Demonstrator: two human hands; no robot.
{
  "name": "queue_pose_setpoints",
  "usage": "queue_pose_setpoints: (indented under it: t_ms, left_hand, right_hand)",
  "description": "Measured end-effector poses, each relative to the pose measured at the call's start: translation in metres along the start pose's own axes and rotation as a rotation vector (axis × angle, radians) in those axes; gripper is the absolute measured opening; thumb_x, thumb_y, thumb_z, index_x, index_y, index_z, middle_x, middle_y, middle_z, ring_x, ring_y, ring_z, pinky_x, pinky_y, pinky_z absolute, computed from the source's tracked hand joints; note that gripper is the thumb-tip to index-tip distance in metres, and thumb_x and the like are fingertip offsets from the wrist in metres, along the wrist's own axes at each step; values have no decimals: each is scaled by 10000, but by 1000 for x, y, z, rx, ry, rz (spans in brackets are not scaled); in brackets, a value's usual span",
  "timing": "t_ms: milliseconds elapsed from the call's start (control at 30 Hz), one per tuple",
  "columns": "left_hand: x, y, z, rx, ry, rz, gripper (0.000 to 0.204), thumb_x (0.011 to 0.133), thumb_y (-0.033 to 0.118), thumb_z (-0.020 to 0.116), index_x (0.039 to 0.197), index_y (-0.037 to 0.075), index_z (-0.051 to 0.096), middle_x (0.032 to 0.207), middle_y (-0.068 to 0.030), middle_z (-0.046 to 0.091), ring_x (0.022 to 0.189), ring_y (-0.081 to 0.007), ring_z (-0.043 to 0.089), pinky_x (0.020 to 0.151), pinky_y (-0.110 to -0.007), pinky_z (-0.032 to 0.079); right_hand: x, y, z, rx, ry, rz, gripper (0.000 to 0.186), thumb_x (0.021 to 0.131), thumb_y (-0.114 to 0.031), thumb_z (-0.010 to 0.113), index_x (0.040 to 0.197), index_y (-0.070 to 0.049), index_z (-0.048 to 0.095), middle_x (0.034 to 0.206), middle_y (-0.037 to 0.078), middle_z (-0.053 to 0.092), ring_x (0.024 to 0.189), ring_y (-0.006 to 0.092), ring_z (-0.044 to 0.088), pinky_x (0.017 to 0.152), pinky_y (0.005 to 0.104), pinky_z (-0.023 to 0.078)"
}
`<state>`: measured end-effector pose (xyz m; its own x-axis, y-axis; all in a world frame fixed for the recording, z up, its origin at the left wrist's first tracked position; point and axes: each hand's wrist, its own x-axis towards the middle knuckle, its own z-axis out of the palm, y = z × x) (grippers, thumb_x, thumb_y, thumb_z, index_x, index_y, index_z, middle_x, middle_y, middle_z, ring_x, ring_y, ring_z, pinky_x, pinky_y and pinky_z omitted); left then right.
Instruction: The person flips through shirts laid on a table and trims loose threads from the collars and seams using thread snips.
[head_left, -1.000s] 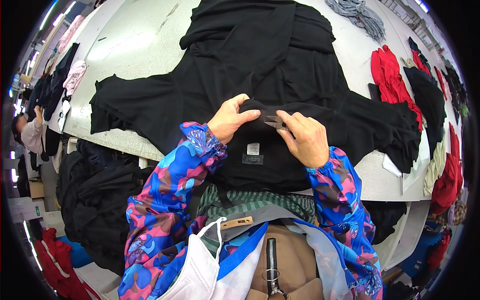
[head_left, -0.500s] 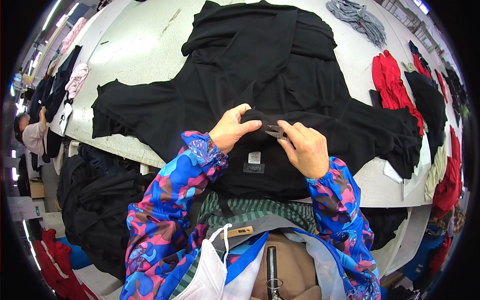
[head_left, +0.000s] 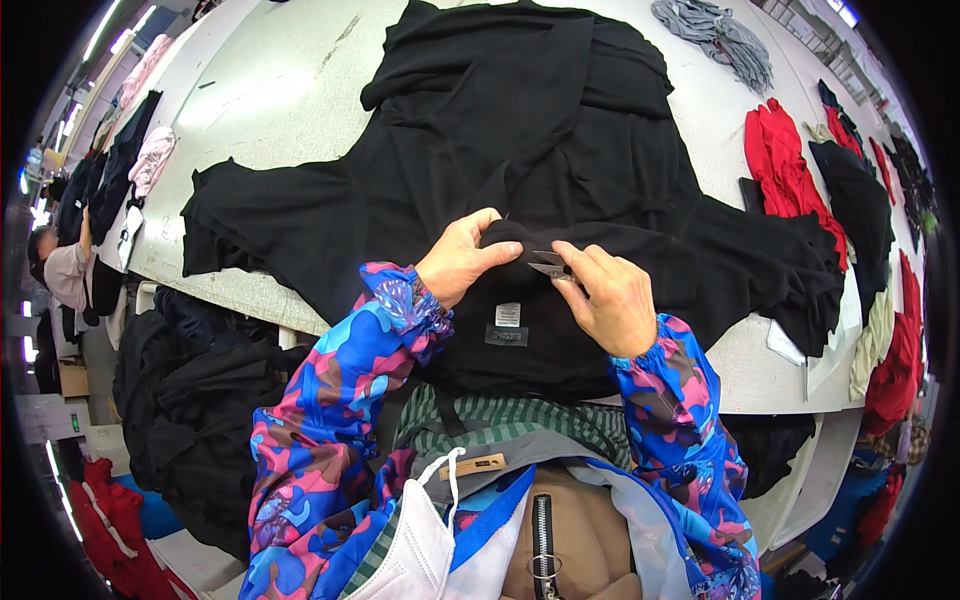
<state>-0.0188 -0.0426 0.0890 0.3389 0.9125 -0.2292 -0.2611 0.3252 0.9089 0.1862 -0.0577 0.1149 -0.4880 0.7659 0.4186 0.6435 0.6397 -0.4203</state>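
Observation:
A black knit garment point(head_left: 440, 130) lies spread over the table, its sleeves stretched out to both sides. My left hand point(head_left: 468, 256) is closed on a fold of the garment near its neckline, thumb on top. In my right hand point(head_left: 612, 295) I hold small metal thread snips point(head_left: 548, 264) between thumb and fingers. Their blades point left toward the cloth by my left thumb and stand a little apart. Below the hands, a white care label point(head_left: 508, 314) and a dark label point(head_left: 507, 336) show on the garment.
Black cloth is heaped point(head_left: 190, 410) below the table's left edge. On the white table point(head_left: 290, 100) lie a grey bundle point(head_left: 715, 40) at the far right, red garments point(head_left: 790, 175) and pink cloth point(head_left: 153, 160). Another person point(head_left: 68, 265) stands at the far left.
Both hands keep almost the same place. The snips' blades have shifted very slightly, and the garment stays where it was.

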Motion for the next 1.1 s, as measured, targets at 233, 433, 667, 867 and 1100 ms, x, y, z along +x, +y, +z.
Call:
queue_pose_setpoints:
  t_ms: [233,433,667,867,1100]
  left_hand:
    - [1,-1,1,-21,-10,1,181,787,101,665,861,62,504,829,-9,574,765,-74,546,712,-224,440]
    - [0,1,6,-35,-4,-33,197,778,94,671,890,51,514,854,-16,576,793,-80,547,746,-229,436]
    - [0,-7,2,-46,-7,-5,254,731,56,706,908,48,523,874,-18,580,829,-95,554,793,-240,426]
    - [-1,-6,4,-62,11,-26,264,718,54,720,893,56,523,858,-8,581,820,-90,551,783,-238,427]
    - [-1,-6,7,25,41,5,223,723,50,717,843,60,529,825,0,575,782,-79,540,753,-230,427]
  right_hand:
    - [-5,1,8,239,37,122,356,700,-67,677,1037,-34,566,702,87,538,580,240,566,514,336,438]
    - [-12,1,19,397,119,226,352,703,-50,685,1039,-31,579,688,87,526,544,203,535,502,293,429]
    - [-16,3,22,375,83,250,324,712,-75,682,1021,-40,591,678,77,525,540,197,533,503,293,428]
    - [-16,2,21,371,66,252,335,705,-84,687,1024,-44,590,687,75,535,553,202,549,507,303,435]
    - [-18,-1,28,397,128,217,340,697,-54,691,1020,-40,589,677,73,523,537,182,535,493,287,433]
